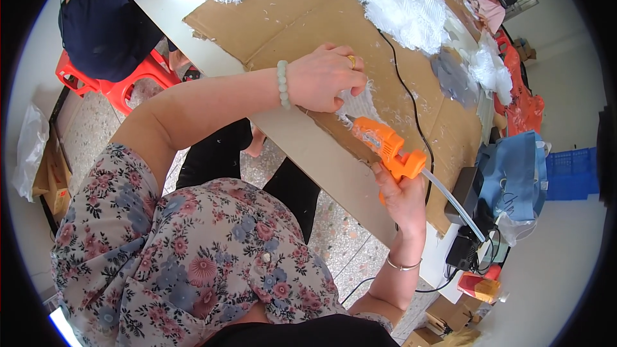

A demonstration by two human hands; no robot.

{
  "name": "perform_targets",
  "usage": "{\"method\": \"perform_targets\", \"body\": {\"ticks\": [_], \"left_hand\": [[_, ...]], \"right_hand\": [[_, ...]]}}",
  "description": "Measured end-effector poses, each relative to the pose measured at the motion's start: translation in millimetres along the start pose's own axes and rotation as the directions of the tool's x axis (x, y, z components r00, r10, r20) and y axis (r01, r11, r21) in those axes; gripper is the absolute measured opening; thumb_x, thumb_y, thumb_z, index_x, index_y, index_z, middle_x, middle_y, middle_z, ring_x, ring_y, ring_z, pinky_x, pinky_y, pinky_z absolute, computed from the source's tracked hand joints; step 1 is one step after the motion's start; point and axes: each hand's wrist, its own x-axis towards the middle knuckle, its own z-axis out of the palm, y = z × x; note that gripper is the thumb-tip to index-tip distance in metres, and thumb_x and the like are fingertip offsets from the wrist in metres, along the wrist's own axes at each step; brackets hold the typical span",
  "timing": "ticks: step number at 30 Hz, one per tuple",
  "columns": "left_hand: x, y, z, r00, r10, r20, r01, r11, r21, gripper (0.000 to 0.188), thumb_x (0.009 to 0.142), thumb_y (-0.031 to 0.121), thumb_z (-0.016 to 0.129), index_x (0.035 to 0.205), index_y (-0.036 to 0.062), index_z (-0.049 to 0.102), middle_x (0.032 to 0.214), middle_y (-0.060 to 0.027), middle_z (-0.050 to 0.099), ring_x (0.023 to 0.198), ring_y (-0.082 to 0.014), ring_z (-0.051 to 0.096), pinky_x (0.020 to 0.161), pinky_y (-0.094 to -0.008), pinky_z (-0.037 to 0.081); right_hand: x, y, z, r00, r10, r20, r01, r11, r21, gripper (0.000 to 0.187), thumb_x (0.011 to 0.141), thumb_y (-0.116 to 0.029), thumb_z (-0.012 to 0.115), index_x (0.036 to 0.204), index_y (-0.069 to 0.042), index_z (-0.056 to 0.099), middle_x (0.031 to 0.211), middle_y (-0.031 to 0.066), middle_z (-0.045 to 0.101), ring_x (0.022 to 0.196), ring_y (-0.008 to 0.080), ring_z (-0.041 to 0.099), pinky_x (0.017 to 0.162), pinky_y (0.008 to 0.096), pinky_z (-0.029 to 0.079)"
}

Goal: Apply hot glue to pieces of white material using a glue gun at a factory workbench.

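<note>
My right hand [403, 202] is wrapped round the grip of an orange hot glue gun [380, 141]. A long translucent glue stick [453, 197] juts from the gun's back end. The gun's nozzle points left, against or close to a small white ribbed piece of material [361, 104]. Over that piece my left hand [326, 78] is curled, its thumb and fingers holding the edge; part of the piece is hidden under them. Both lie over a brown cardboard sheet [289, 38] on the table.
White fringed bundles [405, 13] lie along the table's far side. A black cord [408, 87] crosses the cardboard. At the right stand a blue bag [511, 167], a dark box [464, 194] and black adapters [461, 249]. Two other people sit far left, on a red stool [132, 83], and far right.
</note>
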Motion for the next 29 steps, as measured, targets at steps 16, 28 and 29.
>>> {"method": "perform_targets", "body": {"ticks": [16, 28, 29], "left_hand": [[-8, -20, -4, 0.997, -0.059, -0.053, 0.043, 0.963, -0.266, 0.011, 0.077, 0.013, 0.066, 0.086, 0.0068, 0.061, 0.096, -0.0067, 0.059, 0.098, -0.028, 0.051, 0.087, -0.0387, 0.041], [-52, 38, 9, 0.949, 0.052, -0.311, -0.049, 0.999, 0.015, 0.013, 0.074, 0.019, 0.07, 0.081, 0.0095, 0.066, 0.085, -0.0042, 0.064, 0.092, -0.0227, 0.056, 0.083, -0.0378, 0.044], [-54, 41, 9, 0.96, 0.068, -0.272, -0.052, 0.997, 0.064, 0.016, 0.074, 0.021, 0.07, 0.084, 0.0093, 0.066, 0.089, -0.0036, 0.064, 0.095, -0.0228, 0.056, 0.085, -0.0376, 0.043]], "right_hand": [[1, 11, -7, 0.996, 0.086, -0.009, -0.083, 0.98, 0.181, 0.022, 0.086, -0.016, 0.064, 0.1, -0.002, 0.056, 0.078, -0.0019, 0.056, 0.069, 0.0069, 0.049, 0.062, 0.0226, 0.041], [5, 0, -12, 0.998, 0.055, -0.001, -0.054, 0.985, 0.163, 0.018, 0.086, -0.015, 0.065, 0.097, -0.002, 0.058, 0.077, -0.0016, 0.056, 0.066, 0.006, 0.048, 0.058, 0.0211, 0.04], [6, 0, -12, 0.999, 0.053, 0.001, -0.052, 0.986, 0.16, 0.018, 0.086, -0.015, 0.065, 0.097, -0.002, 0.058, 0.077, -0.0016, 0.056, 0.066, 0.006, 0.048, 0.058, 0.0211, 0.04]]}}
